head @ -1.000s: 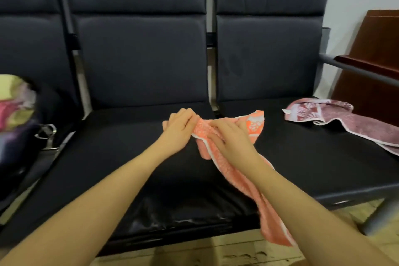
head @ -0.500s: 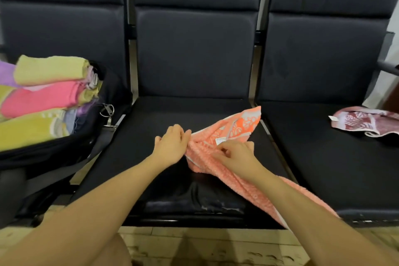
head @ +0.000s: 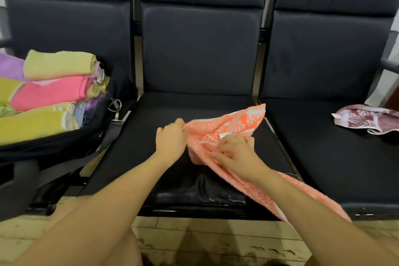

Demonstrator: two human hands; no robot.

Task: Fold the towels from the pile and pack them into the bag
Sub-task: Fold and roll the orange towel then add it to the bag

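Note:
An orange towel (head: pixel 228 127) with a white leaf pattern lies bunched on the middle black seat (head: pixel 164 110), its tail hanging over the front edge under my right arm. My left hand (head: pixel 171 139) grips its left edge with curled fingers. My right hand (head: pixel 234 151) pinches the fabric near a white label. A black bag (head: pixel 64 140) stands open on the left seat, filled with several folded towels (head: pixel 54 84) in yellow, pink and purple. A maroon patterned towel (head: pixel 367 120) lies crumpled on the right seat.
Three dark padded seats stand in a row with tall backrests (head: pixel 200 47). A metal armrest (head: pixel 390 63) juts out at the far right. The bag's zipper ring (head: pixel 114 104) and grey strap (head: pixel 108 138) hang toward the middle seat. Worn tiled floor (head: pixel 194 242) lies below.
The view has swung left, bringing the open bag with folded towels into sight. Both hands stayed on the orange towel, and my right hand shifted its pinch nearer the label.

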